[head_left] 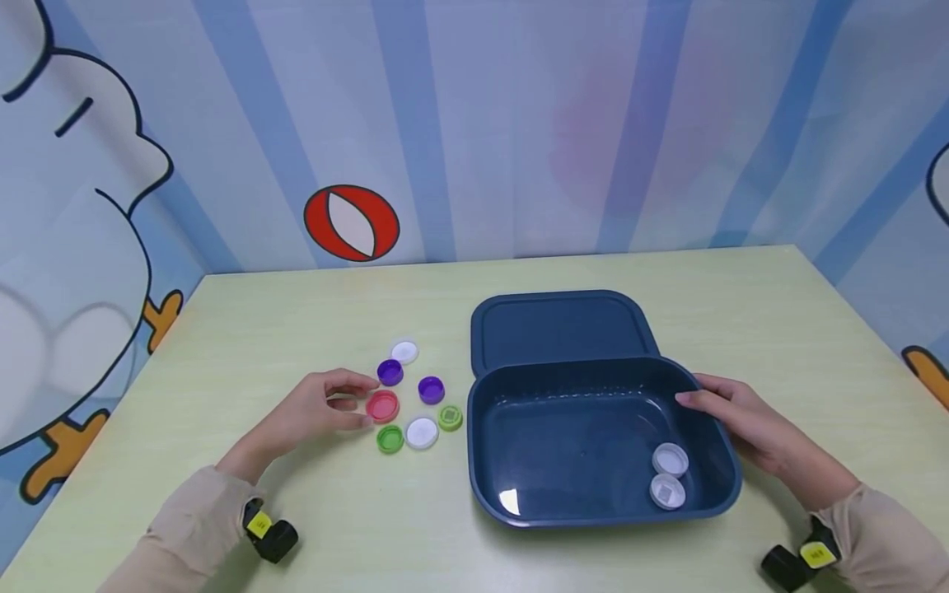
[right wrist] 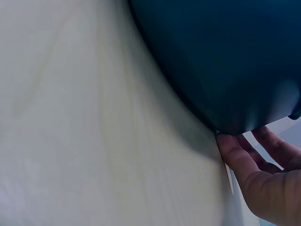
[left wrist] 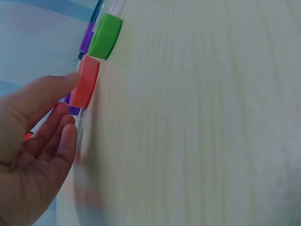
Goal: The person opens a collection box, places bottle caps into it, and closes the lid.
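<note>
My left hand (head_left: 326, 403) is at the red bottle cap (head_left: 382, 407), thumb and forefinger spread on its near side. The thumb tip overlaps the cap's edge in the left wrist view, and the other fingers curve loosely below. Around this cap lie purple caps (head_left: 432, 389), green caps (head_left: 390, 439) and white caps (head_left: 422, 432). My right hand (head_left: 749, 420) grips the right rim of a dark blue plastic box (head_left: 604, 524), thumb over the edge and fingers outside. Two white caps (head_left: 670, 459) lie inside at the box's right end.
The dark blue lid (head_left: 563, 329) lies behind the box, against its back rim. All of it rests on a pale wood-grain table (head_left: 356, 527). A blue striped backdrop (head_left: 511, 123) with cartoon drawings stands along the table's far edge and sides.
</note>
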### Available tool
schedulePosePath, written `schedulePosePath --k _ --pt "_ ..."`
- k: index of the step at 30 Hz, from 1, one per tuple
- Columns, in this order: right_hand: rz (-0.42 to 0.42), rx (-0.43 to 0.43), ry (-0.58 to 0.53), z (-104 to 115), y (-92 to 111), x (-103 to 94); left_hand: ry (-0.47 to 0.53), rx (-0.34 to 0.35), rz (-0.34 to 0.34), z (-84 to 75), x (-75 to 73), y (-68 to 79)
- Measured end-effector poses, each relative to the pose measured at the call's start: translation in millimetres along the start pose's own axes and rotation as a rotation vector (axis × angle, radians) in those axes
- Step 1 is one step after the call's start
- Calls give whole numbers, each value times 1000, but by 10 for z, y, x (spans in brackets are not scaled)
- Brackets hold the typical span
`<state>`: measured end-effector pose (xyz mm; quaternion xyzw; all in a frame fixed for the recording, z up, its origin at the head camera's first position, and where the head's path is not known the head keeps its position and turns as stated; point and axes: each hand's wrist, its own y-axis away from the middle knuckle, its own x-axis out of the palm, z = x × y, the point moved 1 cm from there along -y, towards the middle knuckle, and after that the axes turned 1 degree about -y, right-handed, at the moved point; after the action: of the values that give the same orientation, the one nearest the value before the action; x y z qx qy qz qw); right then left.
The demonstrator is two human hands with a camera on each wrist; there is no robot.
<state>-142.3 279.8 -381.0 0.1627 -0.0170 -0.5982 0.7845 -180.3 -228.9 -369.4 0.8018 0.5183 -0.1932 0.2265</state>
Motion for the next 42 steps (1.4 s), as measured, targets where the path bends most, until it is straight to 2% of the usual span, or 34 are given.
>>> schedulePosePath --k 7,12,25,42 --pt "-7 1 11 10 -8 -5 -42 -16 -14 -15 5 -35" --pt "-8 7 8 23 -10 -2 -65 -3 -9 -16 24 -79" --pt "-8 8 -2 17 -7 -4 -149 -7 -36 -51 141 -173" --pt "-11 10 -12 8 19 -6 -103 -56 -48 -96 156 -140"
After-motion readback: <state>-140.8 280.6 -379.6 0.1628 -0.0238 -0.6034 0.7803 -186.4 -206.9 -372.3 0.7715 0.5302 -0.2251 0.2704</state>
